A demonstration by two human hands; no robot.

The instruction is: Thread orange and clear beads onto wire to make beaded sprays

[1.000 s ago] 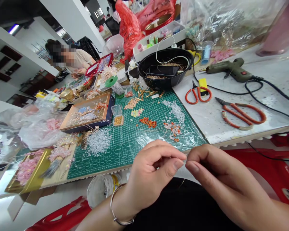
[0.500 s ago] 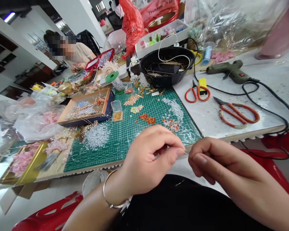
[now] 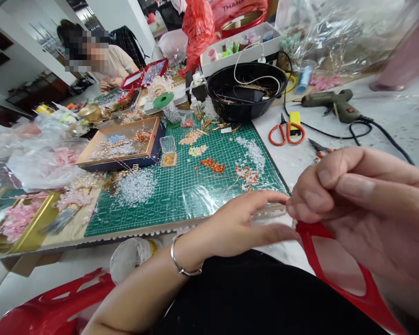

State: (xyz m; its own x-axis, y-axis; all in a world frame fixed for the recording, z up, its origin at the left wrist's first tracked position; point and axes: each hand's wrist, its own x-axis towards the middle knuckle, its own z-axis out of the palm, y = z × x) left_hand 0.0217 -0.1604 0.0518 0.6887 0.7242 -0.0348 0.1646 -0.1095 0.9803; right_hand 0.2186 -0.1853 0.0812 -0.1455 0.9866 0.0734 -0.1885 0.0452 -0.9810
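My left hand [image 3: 239, 225], with a silver bangle [image 3: 185, 267] at the wrist, reaches right over the front edge of the table. Its index finger and thumb are stretched out and apart, and the index fingertip meets the fingers of my right hand [image 3: 356, 195]. The right hand is raised, closed in a pinch; whatever it may hold is too small or hidden to make out. Just beyond the hands on the green cutting mat [image 3: 178, 200] lie orange-and-clear beads [image 3: 247, 177], orange beads [image 3: 212, 165] and clear beads [image 3: 253, 153].
Pale beads [image 3: 136, 187] heap at the mat's left, near an open box [image 3: 120, 149]. A black basin [image 3: 246, 104] stands behind. Right are red-handled scissors [image 3: 279, 135], partly hidden pliers [image 3: 317, 148] and a corded glue gun [image 3: 335, 103]. A person [image 3: 115, 65] sits at far left.
My right hand has risen and come closer, now covering most of the pliers. The left hand has moved right, its index finger and thumb opening from a pinch. The view has shifted slightly.
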